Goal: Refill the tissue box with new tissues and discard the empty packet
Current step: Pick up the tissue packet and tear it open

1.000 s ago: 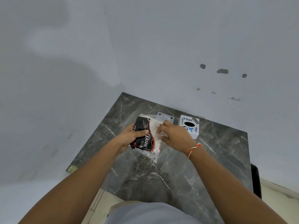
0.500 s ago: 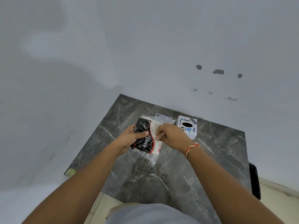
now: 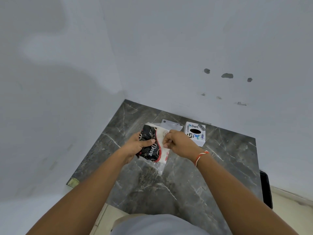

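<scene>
"Dove" tissue pkt (image 3: 153, 146) gripped by left hand (image 3: 137, 146), right hand (image 3: 180, 144) pinching it; box (image 3: 195, 133) reads "Dart".

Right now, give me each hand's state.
Left hand: closed around the tissue packet.
Right hand: fingers pinched shut on the packet's white side.

A corner is formed by two plain pale grey-white walls (image 3: 152, 48). The right-hand wall is marked by three dark patches (image 3: 227, 75) and a few smaller scuffs below them. A dark grey marble-patterned tabletop (image 3: 169, 187) is set into the corner. A strip of pale floor (image 3: 288, 200) is seen at the lower right, beside a black object (image 3: 266, 189) at the table's edge.
</scene>
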